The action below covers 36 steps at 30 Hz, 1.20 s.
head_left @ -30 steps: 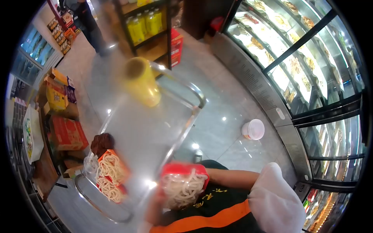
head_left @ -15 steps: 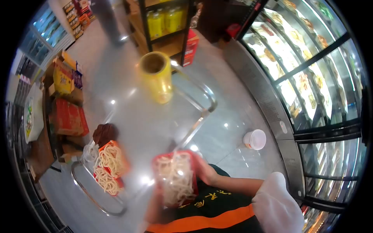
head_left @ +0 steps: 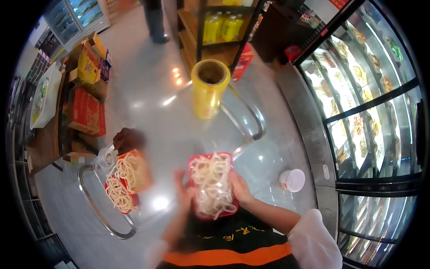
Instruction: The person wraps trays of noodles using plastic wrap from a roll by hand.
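Note:
A red tray of thick pale noodles [head_left: 212,186] is held in front of my apron, with a clear, shiny film over the noodles. My right hand [head_left: 241,192] grips its right edge. At the opposite edge is my left hand [head_left: 183,192], slightly blurred, its thumb against the tray and its other fingers along the side. Beyond the tray stands an upright roll of yellow cling film [head_left: 207,94], its hollow core facing up. To the left, other trays of noodles [head_left: 123,190] sit close together beside a dark brown bundle [head_left: 128,140] and crumpled clear plastic [head_left: 106,157].
Curved metal rails [head_left: 85,197] edge the shiny work surface. A white tub [head_left: 292,180] stands to the right, near a lit glass display fridge [head_left: 358,107]. Cardboard boxes [head_left: 87,112] line the left side. At the back are a shelf with yellow bottles [head_left: 221,29] and a person's legs [head_left: 154,22].
The noodle tray has moved slightly away from my body and sits straighter between my hands. My left hand has come up along its left side. The whole view has shifted, with the surroundings moving right.

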Motion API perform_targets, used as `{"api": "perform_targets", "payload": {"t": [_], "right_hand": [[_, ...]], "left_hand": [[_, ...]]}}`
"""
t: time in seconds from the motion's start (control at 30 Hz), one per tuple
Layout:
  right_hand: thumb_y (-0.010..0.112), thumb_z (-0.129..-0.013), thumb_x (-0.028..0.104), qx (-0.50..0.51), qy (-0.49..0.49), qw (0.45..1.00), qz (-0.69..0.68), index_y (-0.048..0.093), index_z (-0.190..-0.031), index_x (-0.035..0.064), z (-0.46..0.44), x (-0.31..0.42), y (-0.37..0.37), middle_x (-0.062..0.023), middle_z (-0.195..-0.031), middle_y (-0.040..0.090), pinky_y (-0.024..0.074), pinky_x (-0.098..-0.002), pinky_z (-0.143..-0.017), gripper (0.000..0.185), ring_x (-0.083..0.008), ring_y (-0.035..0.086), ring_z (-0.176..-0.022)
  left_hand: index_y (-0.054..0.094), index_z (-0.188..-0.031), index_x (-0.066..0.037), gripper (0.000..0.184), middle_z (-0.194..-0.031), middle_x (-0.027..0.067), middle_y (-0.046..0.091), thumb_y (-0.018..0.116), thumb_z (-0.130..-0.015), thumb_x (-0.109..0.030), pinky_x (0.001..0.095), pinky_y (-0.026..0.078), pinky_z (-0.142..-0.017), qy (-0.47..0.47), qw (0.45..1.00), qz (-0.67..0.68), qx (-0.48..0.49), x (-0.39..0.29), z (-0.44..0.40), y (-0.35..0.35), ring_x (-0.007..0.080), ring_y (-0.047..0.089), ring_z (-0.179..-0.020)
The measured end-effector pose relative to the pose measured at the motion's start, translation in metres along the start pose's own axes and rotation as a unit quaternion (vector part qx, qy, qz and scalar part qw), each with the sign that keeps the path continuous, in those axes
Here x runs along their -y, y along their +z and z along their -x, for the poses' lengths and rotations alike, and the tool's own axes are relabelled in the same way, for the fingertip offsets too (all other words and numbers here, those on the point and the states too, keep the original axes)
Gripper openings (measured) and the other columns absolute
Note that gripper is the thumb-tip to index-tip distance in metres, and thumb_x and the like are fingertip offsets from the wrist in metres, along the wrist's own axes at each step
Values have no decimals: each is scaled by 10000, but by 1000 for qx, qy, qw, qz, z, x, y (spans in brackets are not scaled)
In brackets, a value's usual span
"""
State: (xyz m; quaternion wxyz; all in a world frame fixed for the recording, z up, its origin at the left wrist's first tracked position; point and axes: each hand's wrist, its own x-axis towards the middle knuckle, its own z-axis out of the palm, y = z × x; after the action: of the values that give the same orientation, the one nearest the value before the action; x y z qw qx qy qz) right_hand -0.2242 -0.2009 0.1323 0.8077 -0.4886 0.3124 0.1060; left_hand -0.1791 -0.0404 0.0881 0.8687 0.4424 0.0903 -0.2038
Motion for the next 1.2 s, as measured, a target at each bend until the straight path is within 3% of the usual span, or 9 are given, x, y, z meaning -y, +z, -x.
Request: {"api": "perform_targets", "payload": {"t": [0.13,0.4,0.47,0.53,0.63,0.73,0.87,1.1,1.2], "right_hand": [[346,-883,342,-30,-59,995,71,448,-1107,2,-18,-8,2,-94,-993,536,395,-267,-787,420,-140,500,-897],[275,-882,396,148,-72,947,276,406,-1167,3,-106,-39,-1,-122,-1063,515,344,-309,-873,503,-185,468,-969],[313,-870,400,132,18,942,307,404,-1176,19,-118,-33,-4,-159,-1111,490,366,-322,-850,498,-229,491,-973],[418,-832,363,6,-294,764,574,457,-1106,33,-142,-40,-17,-175,-1042,512,418,-333,-755,431,-273,522,-918],[536,-744,268,-95,-180,762,615,487,-970,31,-173,-23,-32,-168,-937,509,441,-379,-716,331,-316,523,-858],[575,-682,257,-188,-217,700,654,503,-834,77,-208,-50,-56,-129,-773,515,431,-387,-619,247,-295,532,-713],[579,-641,225,-178,-121,697,684,488,-823,57,-213,-56,-56,-129,-816,525,446,-397,-641,263,-300,542,-724],[567,-631,227,-207,-132,734,633,504,-716,60,-195,-34,-62,-109,-714,551,444,-387,-595,197,-292,553,-649],[579,-645,197,-165,-131,788,578,512,-737,59,-188,-22,-39,-97,-674,565,448,-332,-569,179,-243,560,-604]], "left_hand": [[249,-1275,-36,550,-1192,124,411,471,-772,-30,333,363,-901,-11,989,-147,-5,4,-16,-2,226,389,-1115],[320,-1203,17,470,-1142,159,466,441,-774,-133,377,421,-851,-140,974,176,20,7,-30,-45,273,490,-1017],[339,-1192,15,481,-1135,158,473,459,-758,-152,384,415,-857,-159,971,177,33,7,-37,-60,274,491,-1016],[352,-1182,18,476,-1129,150,481,467,-757,-162,378,408,-865,-143,974,176,-21,3,-46,-68,267,491,-1018],[358,-1179,5,482,-1118,134,486,504,-738,-125,366,404,-868,-175,974,109,-95,21,-67,-99,253,494,-1010],[366,-1177,-16,492,-1102,115,492,537,-718,-74,356,406,-864,-181,978,24,-103,61,-96,-145,238,497,-999],[376,-1172,-22,460,-1081,100,501,526,-741,-79,330,414,-838,-167,982,66,-61,57,-112,-133,210,507,-967],[449,-1111,-8,423,-1028,88,502,584,-746,-175,275,389,-810,-142,965,-216,-53,26,-122,-112,174,497,-920],[493,-1051,1,426,-934,93,437,582,-751,-288,293,371,-778,-105,846,-513,-99,27,-121,-106,195,445,-858]]}}
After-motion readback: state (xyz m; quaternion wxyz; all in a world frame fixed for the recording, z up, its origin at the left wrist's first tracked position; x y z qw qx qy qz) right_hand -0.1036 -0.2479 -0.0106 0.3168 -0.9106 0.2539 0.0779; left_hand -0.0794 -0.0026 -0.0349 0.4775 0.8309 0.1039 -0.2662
